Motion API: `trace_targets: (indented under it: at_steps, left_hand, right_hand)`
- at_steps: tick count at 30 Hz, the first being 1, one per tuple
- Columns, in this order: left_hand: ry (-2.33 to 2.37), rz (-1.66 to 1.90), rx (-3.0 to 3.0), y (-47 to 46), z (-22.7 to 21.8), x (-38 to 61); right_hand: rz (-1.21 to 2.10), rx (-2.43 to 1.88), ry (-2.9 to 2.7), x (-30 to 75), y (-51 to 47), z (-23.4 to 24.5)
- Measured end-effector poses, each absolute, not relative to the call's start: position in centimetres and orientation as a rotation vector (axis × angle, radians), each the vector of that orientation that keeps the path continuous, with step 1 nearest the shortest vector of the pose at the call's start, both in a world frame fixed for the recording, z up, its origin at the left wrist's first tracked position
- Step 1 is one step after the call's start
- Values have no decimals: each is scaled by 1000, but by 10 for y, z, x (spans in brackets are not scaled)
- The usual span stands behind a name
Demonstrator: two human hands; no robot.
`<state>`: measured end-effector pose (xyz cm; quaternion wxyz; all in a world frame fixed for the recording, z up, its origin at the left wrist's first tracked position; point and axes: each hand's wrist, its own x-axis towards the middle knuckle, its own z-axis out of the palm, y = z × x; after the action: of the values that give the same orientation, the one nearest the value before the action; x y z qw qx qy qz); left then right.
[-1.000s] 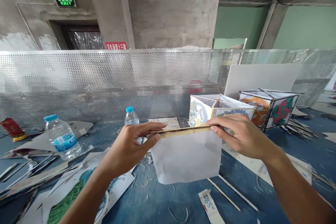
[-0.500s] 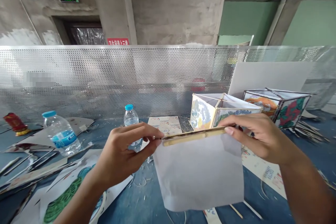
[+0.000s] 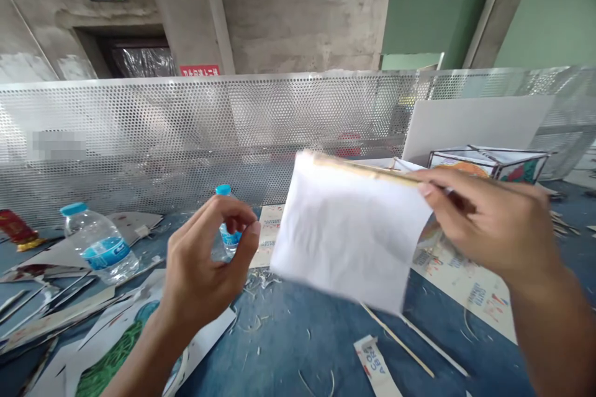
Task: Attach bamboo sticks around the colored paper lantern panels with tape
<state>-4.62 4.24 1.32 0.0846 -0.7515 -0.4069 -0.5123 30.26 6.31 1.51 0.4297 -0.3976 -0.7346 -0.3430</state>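
My right hand (image 3: pixel 484 217) pinches a white paper sheet (image 3: pixel 344 229) at its upper right corner, thumb in front. A thin bamboo strip (image 3: pixel 367 170) runs along the sheet's top edge, and the sheet hangs tilted above the blue table. To the left, clear of the paper, my left hand (image 3: pixel 209 254) is raised with thumb and fingers curled together; nothing shows in them. Behind the sheet and my right hand stands a box-shaped lantern with a dark frame (image 3: pixel 521 164); a second, paler one is mostly hidden by the paper.
Two water bottles stand on the table, one at left (image 3: pixel 100 251) and one behind my left hand (image 3: pixel 229 239). Paper drawings (image 3: pixel 116 347) and cut strips lie at left. Thin sticks (image 3: pixel 405 347) and printed card (image 3: pixel 475 291) lie at right. A perforated metal screen (image 3: pixel 186 149) borders the back.
My left hand has let go of the paper and drawn back left. In my right hand the sheet has swung, its left end rising and its lower edge shifting left and up.
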Motion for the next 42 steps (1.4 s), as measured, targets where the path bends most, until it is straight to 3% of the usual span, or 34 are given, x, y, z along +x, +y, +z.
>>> trace_targets:
  at_steps: [3, 5, 9, 12, 17, 21, 28, 32, 37, 42]
  left_hand:
    - [-1356, -1763, -2779, 43, 12, -36]
    - [-1406, -2133, -3023, 41, 9, -21]
    - [-1586, -3034, -2684, 35, -5, 8]
    - [-1827, -3139, -2495, 30, -21, 10]
    - [-2408, -2942, -2381, 18, -47, -8]
    - [-2683, -2708, -2460, 8, -68, -30]
    - [-2881, -2222, -2764, -2, -87, -82]
    - [-2490, -2088, -2914, -2, -56, -97]
    - [-1860, -1309, -2810, -12, -17, -101]
    - [-1108, -810, -2637, -23, -61, -92]
  right_hand:
    - [-1054, -1054, -1616, 292, 56, 13]
    - [-1080, -1013, -1577, 272, 45, 9]
    - [-1102, -587, -1874, 230, 12, -11]
    - [-1061, -419, -1994, 216, -2, -33]
    - [-1095, -290, -2069, 196, -7, -64]
    - [-818, -422, -2157, 192, -19, -84]
    - [-68, -1526, -2244, 284, 21, -122]
    - [-54, -1710, -2110, 316, 62, -139]
    - [26, -1775, -2066, 320, 65, -151]
    - [111, -1784, -2113, 320, 56, -154]
